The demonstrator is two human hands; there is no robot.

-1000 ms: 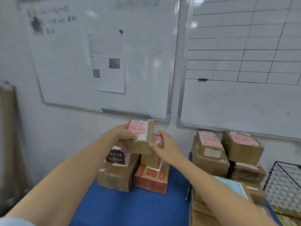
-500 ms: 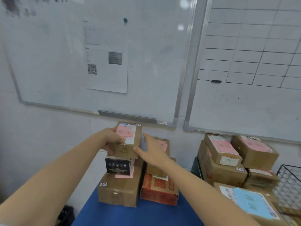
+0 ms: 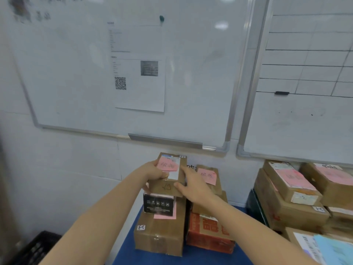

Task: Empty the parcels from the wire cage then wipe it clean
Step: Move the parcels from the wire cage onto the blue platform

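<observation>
**Both hands on small parcel, top of left stack**

Left hand [image 3: 155,174] is gripping the parcel's [image 3: 167,188] left end, thumb lying on top by the pink note [image 3: 168,166]. Right hand [image 3: 193,185] is clamping the right end, thumb on the front face. Both hands are closed on the same parcel.

The parcel is sitting level, directly over a black box [image 3: 158,204], which is resting on a bigger brown box [image 3: 160,234] on the blue table [image 3: 152,260]. Can't tell whether the parcel is touching the black box or hanging just above it.

A red box [image 3: 208,236] is standing just beside the brown box, carrying another pink-noted parcel [image 3: 208,176] behind the right hand. More parcels [image 3: 286,197] are sitting stacked well to the right. A whiteboard [image 3: 76,73] is hanging on the wall behind.
</observation>
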